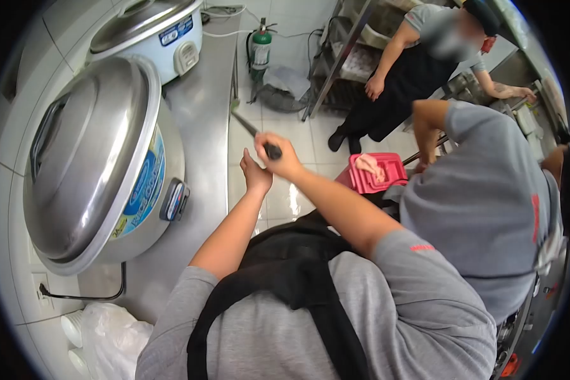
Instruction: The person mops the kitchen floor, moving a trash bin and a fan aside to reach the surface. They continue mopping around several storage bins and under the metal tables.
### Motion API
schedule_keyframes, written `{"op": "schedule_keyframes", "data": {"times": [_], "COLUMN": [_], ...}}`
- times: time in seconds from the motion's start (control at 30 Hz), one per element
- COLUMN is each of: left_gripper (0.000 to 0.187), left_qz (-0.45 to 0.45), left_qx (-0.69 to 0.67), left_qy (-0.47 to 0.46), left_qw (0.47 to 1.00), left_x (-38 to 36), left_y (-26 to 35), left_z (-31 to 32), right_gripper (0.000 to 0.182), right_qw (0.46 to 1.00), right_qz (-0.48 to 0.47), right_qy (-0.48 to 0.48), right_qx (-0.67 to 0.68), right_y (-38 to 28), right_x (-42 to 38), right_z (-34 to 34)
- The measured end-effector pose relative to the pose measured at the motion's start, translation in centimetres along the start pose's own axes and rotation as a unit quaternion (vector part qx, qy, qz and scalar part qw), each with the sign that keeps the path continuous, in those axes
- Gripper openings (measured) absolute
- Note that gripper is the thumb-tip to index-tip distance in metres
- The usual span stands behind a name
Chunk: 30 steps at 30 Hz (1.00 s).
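Observation:
My right hand [282,155] is closed round the black handle of a knife [244,123], whose narrow blade points away and to the left. A small green bit [235,104] shows near the blade's tip. Just beside and below it, my left hand [254,172] is raised with its fingers stretched out, partly hidden by the right hand. Both hands are in the air next to the edge of the steel counter [206,114], over the tiled floor.
A large rice cooker [95,158] and a second rice cooker [149,38] stand on the counter at left. One person [481,196] is close on my right; another person [418,76] stands farther back. A pink bin [392,166], a fire extinguisher [260,47] and shelving [342,57] are beyond.

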<state>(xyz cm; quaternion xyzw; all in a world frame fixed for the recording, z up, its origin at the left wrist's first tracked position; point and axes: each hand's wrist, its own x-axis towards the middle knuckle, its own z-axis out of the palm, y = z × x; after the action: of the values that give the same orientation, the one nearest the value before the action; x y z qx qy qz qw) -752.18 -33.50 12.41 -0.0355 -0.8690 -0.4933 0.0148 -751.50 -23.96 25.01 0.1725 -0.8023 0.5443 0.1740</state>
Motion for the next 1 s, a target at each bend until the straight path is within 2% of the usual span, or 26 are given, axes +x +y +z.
{"op": "schedule_keyframes", "data": {"times": [0.03,0.07,0.1,0.17,0.2,0.23,0.27,0.3,0.33,0.37,0.43,0.47,0.5,0.53,0.6,0.63,0.7,0.73,0.8,0.83,0.9,0.93,1.0], "left_gripper": [0.087,0.087,0.087,0.088,0.084,0.084,0.083,0.083,0.083,0.083,0.085,0.084,0.084,0.081,0.070,0.040,0.025,0.025,0.032,0.032,0.029,0.028,0.027], "left_qz": [-0.108,-0.090,-0.096,-0.089,-0.114,-0.113,-0.100,-0.087,-0.037,-0.043,0.084,0.098,0.090,0.131,0.196,0.224,0.216,0.213,0.315,0.315,0.374,0.364,0.335], "left_qx": [-0.080,-0.066,-0.063,-0.081,-0.091,-0.088,-0.108,-0.128,-0.093,-0.093,-0.035,-0.026,-0.019,0.001,-0.011,-0.049,-0.006,0.000,-0.052,-0.050,-0.066,-0.048,0.020], "left_qy": [-0.014,-0.020,-0.015,-0.037,-0.056,-0.059,-0.056,-0.051,-0.030,-0.027,-0.015,-0.023,-0.026,-0.052,-0.113,-0.075,-0.065,-0.072,-0.063,-0.067,-0.085,-0.086,-0.081], "left_qw": [0.991,0.994,0.993,0.992,0.988,0.988,0.988,0.987,0.995,0.994,0.996,0.995,0.995,0.990,0.974,0.971,0.974,0.974,0.945,0.945,0.921,0.926,0.938], "left_x": [-1.1,-1.4,-1.9,-1.9,-1.6,-1.0,-0.4,0.3,1.0,1.7,2.5,3.1,3.6,4.4,6.8,8.3,12.4,14.1,17.9,20.3,25.1,27.5,32.5], "left_y": [4.8,4.6,4.2,3.7,3.5,3.7,4.1,4.5,4.9,5.7,7.9,8.5,9.1,9.8,11.0,11.3,9.8,9.7,9.9,9.8,8.8,7.5,3.1], "left_z": [-2.9,-3.6,-4.1,-4.8,-4.9,-4.8,-4.5,-4.3,-4.0,-4.0,-4.5,-4.3,-3.8,-3.1,-0.8,1.3,4.2,5.2,6.8,7.7,9.8,10.6,11.5], "right_gripper": [0.008,0.011,0.014,0.013,0.013,0.013,0.013,0.012,0.013,0.015,0.019,0.019,0.014,0.015,0.021,0.023,0.028,0.030,0.030,0.030,0.026,0.022,0.023], "right_qw": [1.000,0.998,0.998,0.996,0.996,0.999,0.997,0.993,0.986,0.974,0.959,0.957,0.965,0.971,0.962,0.942,0.918,0.918,0.917,0.917,0.919,0.915,0.919], "right_qz": [0.003,0.062,0.015,0.033,0.035,0.019,0.003,0.027,-0.060,-0.053,-0.031,-0.072,-0.087,-0.108,-0.155,-0.169,-0.213,-0.209,-0.204,-0.200,-0.194,-0.205,-0.238], "right_qy": [0.008,-0.003,0.046,0.078,0.080,0.027,-0.028,-0.095,-0.133,-0.202,-0.265,-0.242,-0.221,-0.211,-0.137,-0.096,-0.137,-0.126,-0.104,-0.094,-0.147,-0.165,-0.077], "right_qx": [0.022,0.001,-0.028,-0.013,-0.008,-0.037,-0.067,-0.056,-0.075,-0.089,-0.098,-0.141,-0.106,-0.043,0.176,0.275,0.305,0.312,0.328,0.332,0.309,0.305,0.305], "right_y": [2.3,4.0,5.4,5.2,5.0,3.8,2.1,-0.9,-2.3,-5.7,-10.3,-12.6,-13.5,-13.5,-10.5,-8.7,-7.5,-7.0,-4.5,-2.7,1.7,4.3,10.1], "right_x": [1.1,2.0,2.6,3.1,2.8,2.4,2.0,1.7,1.4,1.5,1.6,1.9,2.9,4.0,5.8,6.7,9.7,10.8,12.6,13.7,16.2,17.5,18.8], "right_z": [0.8,1.0,1.6,1.9,1.4,0.1,-1.7,-3.5,-5.4,-7.7,-11.5,-13.3,-15.0,-16.8,-18.9,-19.5,-20.8,-21.4,-23.4,-24.4,-26.2,-26.1,-23.3]}}
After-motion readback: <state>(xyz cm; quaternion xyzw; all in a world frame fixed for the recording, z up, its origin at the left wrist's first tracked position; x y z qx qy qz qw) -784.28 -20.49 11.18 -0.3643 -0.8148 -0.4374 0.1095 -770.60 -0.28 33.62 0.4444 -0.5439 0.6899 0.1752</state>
